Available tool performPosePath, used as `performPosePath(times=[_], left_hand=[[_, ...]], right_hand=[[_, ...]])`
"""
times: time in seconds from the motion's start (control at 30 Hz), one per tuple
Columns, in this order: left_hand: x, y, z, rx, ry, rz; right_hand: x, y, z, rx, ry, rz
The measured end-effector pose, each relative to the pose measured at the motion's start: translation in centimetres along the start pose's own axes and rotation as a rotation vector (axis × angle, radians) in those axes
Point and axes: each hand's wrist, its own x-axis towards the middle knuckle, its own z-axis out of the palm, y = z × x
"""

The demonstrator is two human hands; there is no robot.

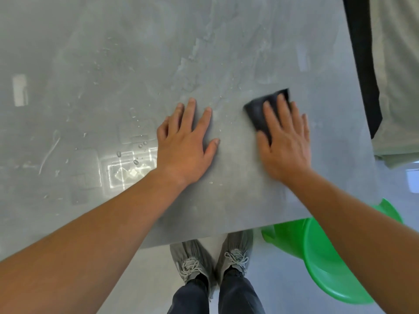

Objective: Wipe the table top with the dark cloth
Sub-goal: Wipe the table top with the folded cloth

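The grey table top (136, 53) fills most of the view, with water drops and wet streaks across its left and middle. A folded dark cloth (257, 112) lies flat on it near the right edge. My right hand (285, 141) presses down on the cloth with fingers spread, covering its near half. My left hand (186, 141) rests flat on the bare table just left of the cloth, fingers apart, holding nothing.
A green plastic basin (328, 264) sits on the floor under the table's near right corner. My two feet (213, 259) in grey shoe covers stand at the near edge. A dark strip (362, 64) and pale surface run along the table's right side.
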Motion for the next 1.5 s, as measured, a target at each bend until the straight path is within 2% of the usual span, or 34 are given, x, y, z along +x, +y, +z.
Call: performPosePath(times=[0.07, 0.13, 0.3, 0.37, 0.43, 0.53, 0.6, 0.67, 0.8, 0.9, 0.97, 1.07, 1.17, 1.33, 1.4, 1.5], left_hand=[[0.0, -0.1, -0.1, -0.009, 0.001, 0.005], [0.1, -0.1, -0.2, -0.014, -0.011, 0.008], [0.1, 0.0, -0.6, -0.031, 0.0, 0.014], [0.2, 0.0, -0.9, -0.002, -0.003, 0.027], [0.5, -0.2, -1.5, 0.04, -0.005, 0.058], [1.1, -0.8, -2.4, 0.064, 0.034, 0.115], [1.5, -1.2, -2.6, 0.042, 0.044, 0.118], [2.1, -1.4, -2.7, 0.018, 0.008, 0.097], [3.3, -2.1, -2.9, -0.026, -0.08, 0.038], [3.4, -2.3, -2.9, -0.057, -0.096, 0.019], [3.7, -2.3, -3.0, -0.052, -0.08, 0.027], [4.8, -2.6, -3.5, -0.012, -0.114, 0.036], [6.4, -2.8, -4.1, -0.024, -0.139, 0.012], [8.5, -2.1, -4.4, -0.036, -0.12, -0.004], [9.2, -1.9, -4.6, -0.055, -0.106, -0.009], [9.8, -1.7, -4.8, -0.036, -0.131, -0.026]], right_hand=[[3.1, -0.8, -0.2, 0.039, 0.016, 0.182], [3.7, -2.1, 0.0, 0.038, 0.032, 0.211], [-2.8, -3.2, 0.7, -0.03, -0.039, -0.176], [-2.2, -1.9, 0.5, -0.051, -0.087, -0.24], [0.6, -0.9, 0.0, -0.061, -0.081, -0.178], [5.2, -1.1, -0.9, 0.011, -0.055, 0.092], [5.6, -2.6, -0.6, 0.024, -0.031, 0.191], [3.6, -4.1, -0.2, 0.021, -0.011, 0.133], [-1.7, -4.7, 0.6, -0.036, -0.062, -0.134], [-0.8, -3.2, 0.3, -0.042, -0.113, -0.237], [3.1, -2.0, -0.3, -0.031, -0.071, -0.213], [9.9, -1.4, -1.4, 0.01, -0.045, -0.017], [10.9, -2.7, -1.4, 0.025, -0.022, 0.056], [4.0, -2.4, -0.5, -0.018, -0.069, -0.219], [5.0, -0.7, -1.1, -0.023, -0.102, -0.301], [11.0, 1.0, -2.0, -0.011, -0.059, -0.192]])
